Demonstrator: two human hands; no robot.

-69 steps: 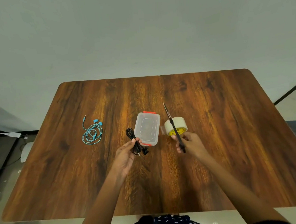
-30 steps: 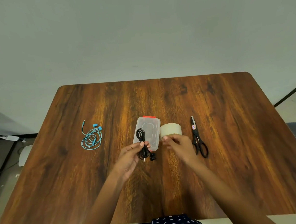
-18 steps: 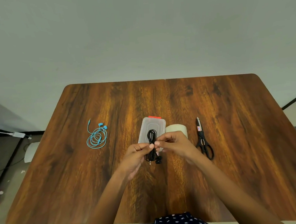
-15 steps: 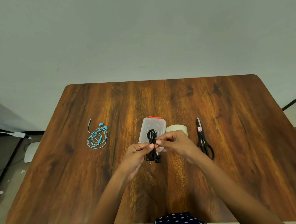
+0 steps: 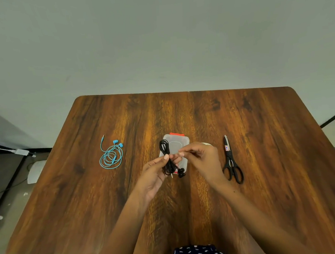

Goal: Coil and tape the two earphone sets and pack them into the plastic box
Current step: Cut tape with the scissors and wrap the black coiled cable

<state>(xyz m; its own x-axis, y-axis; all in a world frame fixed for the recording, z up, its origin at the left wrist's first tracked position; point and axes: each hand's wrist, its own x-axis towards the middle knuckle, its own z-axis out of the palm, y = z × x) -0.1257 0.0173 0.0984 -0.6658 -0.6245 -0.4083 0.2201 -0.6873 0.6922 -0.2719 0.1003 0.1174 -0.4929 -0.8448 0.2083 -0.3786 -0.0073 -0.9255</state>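
Observation:
My left hand [image 5: 155,176] grips a folded bundle of black earphones [image 5: 165,150] at its middle, held above the clear plastic box [image 5: 177,143] with red clips. The buds hang below my fingers. My right hand [image 5: 204,160] pinches what looks like a small clear piece of tape, its fingertips right beside the bundle and my left thumb. The blue earphones [image 5: 111,156] lie loosely coiled on the table at the left. The tape roll [image 5: 207,143] is almost wholly hidden behind my right hand.
Black scissors [image 5: 231,162] lie shut on the wooden table [image 5: 274,159] to the right of my right hand. The box lid is on. A wall stands past the far table edge, and a cable and stand leg are on the floor at the left.
My right hand put the scissors down at the right, went to the tape roll, then came to the black bundle. My left hand lifted the bundle over the box.

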